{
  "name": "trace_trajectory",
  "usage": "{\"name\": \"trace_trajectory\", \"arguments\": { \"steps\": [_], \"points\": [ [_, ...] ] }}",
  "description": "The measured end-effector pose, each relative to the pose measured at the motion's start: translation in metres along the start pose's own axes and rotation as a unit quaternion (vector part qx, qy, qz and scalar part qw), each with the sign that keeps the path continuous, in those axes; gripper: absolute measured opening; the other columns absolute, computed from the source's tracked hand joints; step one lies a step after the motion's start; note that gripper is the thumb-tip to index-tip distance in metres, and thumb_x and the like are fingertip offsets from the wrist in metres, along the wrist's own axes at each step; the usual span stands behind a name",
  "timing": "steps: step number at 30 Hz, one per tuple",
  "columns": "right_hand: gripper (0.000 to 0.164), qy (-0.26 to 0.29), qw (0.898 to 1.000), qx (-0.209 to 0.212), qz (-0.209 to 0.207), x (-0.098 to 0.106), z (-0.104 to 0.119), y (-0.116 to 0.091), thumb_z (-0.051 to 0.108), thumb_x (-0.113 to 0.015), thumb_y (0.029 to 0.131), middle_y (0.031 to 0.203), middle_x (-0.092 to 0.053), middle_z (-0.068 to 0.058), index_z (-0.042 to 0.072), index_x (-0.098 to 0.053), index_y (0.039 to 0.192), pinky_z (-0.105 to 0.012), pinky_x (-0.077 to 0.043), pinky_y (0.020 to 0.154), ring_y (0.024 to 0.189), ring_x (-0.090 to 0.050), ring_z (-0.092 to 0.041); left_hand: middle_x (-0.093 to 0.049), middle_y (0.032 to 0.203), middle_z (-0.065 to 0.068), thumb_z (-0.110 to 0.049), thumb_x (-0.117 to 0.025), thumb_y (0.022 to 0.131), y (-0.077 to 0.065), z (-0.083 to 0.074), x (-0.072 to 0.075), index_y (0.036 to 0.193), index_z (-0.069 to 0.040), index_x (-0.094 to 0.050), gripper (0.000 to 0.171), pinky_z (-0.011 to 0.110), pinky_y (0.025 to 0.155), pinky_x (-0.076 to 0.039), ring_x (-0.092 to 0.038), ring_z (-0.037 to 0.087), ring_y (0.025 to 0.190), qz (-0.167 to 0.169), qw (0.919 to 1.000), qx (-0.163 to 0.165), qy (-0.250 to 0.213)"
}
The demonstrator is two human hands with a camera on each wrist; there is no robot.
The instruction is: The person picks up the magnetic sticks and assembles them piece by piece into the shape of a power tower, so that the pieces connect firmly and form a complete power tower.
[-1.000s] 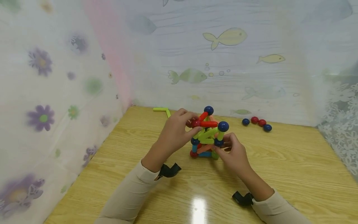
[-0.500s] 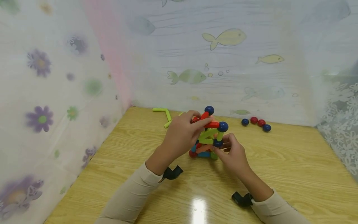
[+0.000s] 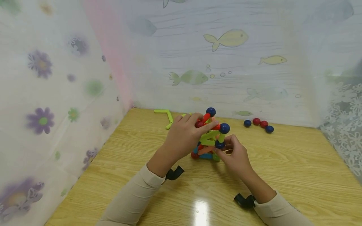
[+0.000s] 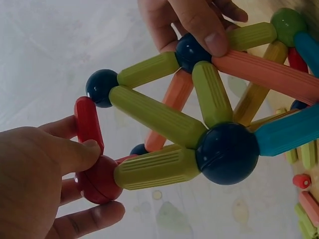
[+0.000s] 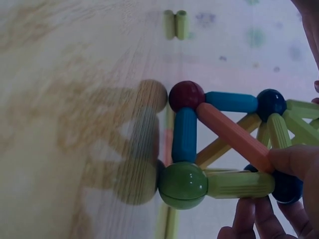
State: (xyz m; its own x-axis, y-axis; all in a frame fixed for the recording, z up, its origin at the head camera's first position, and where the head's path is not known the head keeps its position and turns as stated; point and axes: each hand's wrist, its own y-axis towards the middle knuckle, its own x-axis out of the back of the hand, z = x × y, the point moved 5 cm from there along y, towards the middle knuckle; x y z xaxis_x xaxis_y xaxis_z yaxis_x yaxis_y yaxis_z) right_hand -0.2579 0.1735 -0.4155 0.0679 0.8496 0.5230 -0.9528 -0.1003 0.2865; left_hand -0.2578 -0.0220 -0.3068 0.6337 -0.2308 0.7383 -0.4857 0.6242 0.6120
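Note:
A ball-and-stick magnetic tower [image 3: 208, 142] stands on the table between both hands. My left hand [image 3: 179, 138] grips its upper left corner, with fingers about a red ball [image 4: 99, 180] and the thumb and index finger at a red stick [image 4: 88, 124]. On the right side, my right hand [image 3: 237, 157] pinches a dark blue ball [image 3: 219, 144] at mid-height. Two more blue balls top the tower, one at the back [image 3: 211, 111] and one at the right [image 3: 224, 128]. Low down, a green ball [image 5: 183, 185] touches the tabletop. My left hand covers part of the tower in the head view.
Loose lime sticks [image 3: 161, 111] lie at the table's back left, partly behind the left hand. Several red and blue balls [image 3: 264, 124] sit in a row at the back right. Printed curtains [image 3: 181, 53] border the table [image 3: 282, 163] at the back and sides.
My left hand has shifted slightly right, and its index finger now stretches along the red stick towards the right-hand top ball. My right hand and the tower stay nearly still.

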Motion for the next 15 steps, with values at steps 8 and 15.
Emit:
{"name": "trace_trajectory", "arguments": {
  "steps": [8,15],
  "points": [
    [0.035,0.004,1.000,0.006,-0.001,-0.0015,-0.0025,0.0002,0.034,-0.079,0.094,0.110,-0.069,0.003,0.019,-0.055,0.114,-0.029,-0.058,0.079,0.093,-0.068,-0.015,-0.064,0.122,0.008,-0.026,-0.070,0.099,0.0004,0.0011,0.0016,0.147,-0.041,-0.057,0.052,0.035,0.065,-0.049,-0.064,0.024,0.085,0.001,0.9999,0.002,0.010],
    [0.035,0.000,1.000,0.009,-0.003,-0.0003,-0.0030,0.0014,0.034,-0.079,0.093,0.110,-0.071,0.002,0.018,-0.056,0.113,-0.030,-0.059,0.078,0.092,-0.068,-0.015,-0.064,0.124,0.008,-0.023,-0.070,0.098,0.0015,0.0008,0.0009,0.145,-0.040,-0.059,0.052,0.034,0.065,-0.049,-0.064,0.025,0.085,0.000,1.0000,-0.003,0.006]
  ]
}}
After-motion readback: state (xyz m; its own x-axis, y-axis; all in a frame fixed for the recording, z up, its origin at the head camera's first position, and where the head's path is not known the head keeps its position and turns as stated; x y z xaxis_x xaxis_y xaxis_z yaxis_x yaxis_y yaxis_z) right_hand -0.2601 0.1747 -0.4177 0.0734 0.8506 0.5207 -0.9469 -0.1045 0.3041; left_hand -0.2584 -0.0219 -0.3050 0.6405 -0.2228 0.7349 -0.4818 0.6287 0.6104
